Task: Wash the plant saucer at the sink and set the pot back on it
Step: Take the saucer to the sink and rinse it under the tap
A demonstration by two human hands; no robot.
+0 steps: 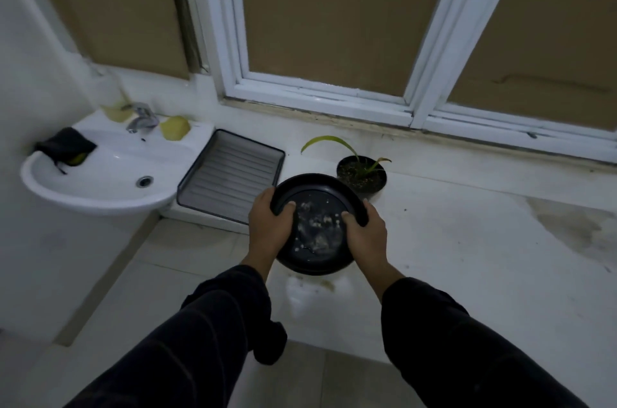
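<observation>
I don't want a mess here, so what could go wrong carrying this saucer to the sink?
The saucer, gripped by the left hand and right hand, holds whitish residue that may spill if it tilts. The cloth on the sink rim could get soaked or block the basin.

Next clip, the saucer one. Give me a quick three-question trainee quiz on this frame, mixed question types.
1. True or false: the saucer is held by both the left hand and the right hand.
2. Where does the pot stand? A in the sink; B on the ledge; C on the tray.
3. What shows inside the saucer?

Key: 1 true. 2 B. 3 Whitish residue; not yet washed.
</observation>
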